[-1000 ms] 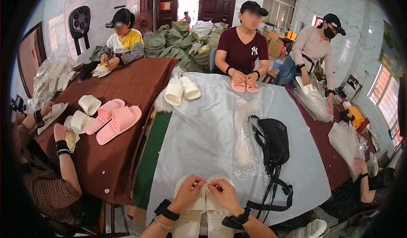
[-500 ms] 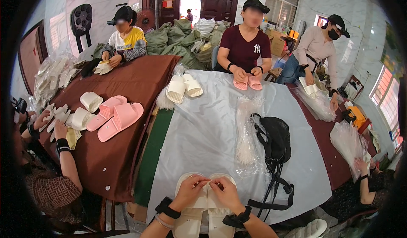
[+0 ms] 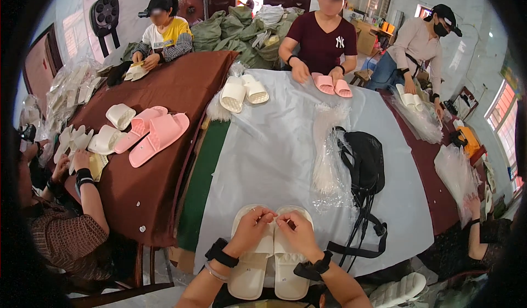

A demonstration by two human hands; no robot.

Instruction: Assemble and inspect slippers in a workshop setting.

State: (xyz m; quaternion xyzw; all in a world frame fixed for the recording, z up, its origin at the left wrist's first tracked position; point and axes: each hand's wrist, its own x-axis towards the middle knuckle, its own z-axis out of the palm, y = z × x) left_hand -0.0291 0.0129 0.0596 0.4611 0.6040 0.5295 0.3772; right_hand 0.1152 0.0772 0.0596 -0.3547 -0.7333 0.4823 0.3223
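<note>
Two cream slippers, the left one point(image 3: 247, 278) and the right one point(image 3: 292, 278), lie side by side at the table's near edge, open heel ends toward me. Over the left slipper's strap, my left hand point(image 3: 251, 232) is closed in a pinch. My right hand point(image 3: 299, 234) pinches just beside it above the other strap, the fingertips of both nearly meeting between the slippers. Whatever sits between the fingers is too small to make out. Both wrists wear black bands.
Ahead lie a bundle of thin translucent strands point(image 3: 328, 154) in clear plastic and a black strapped bag point(image 3: 365, 162). A cream slipper pair point(image 3: 234, 95) rests at the far left. Across, a co-worker handles pink slippers point(image 3: 324, 83). Another pink pair point(image 3: 159, 138) lies on the brown cloth.
The view has shifted, so the table sits higher in the picture. My hands stay pinched together over the slippers. The co-worker across has moved one hand off the pink slippers.
</note>
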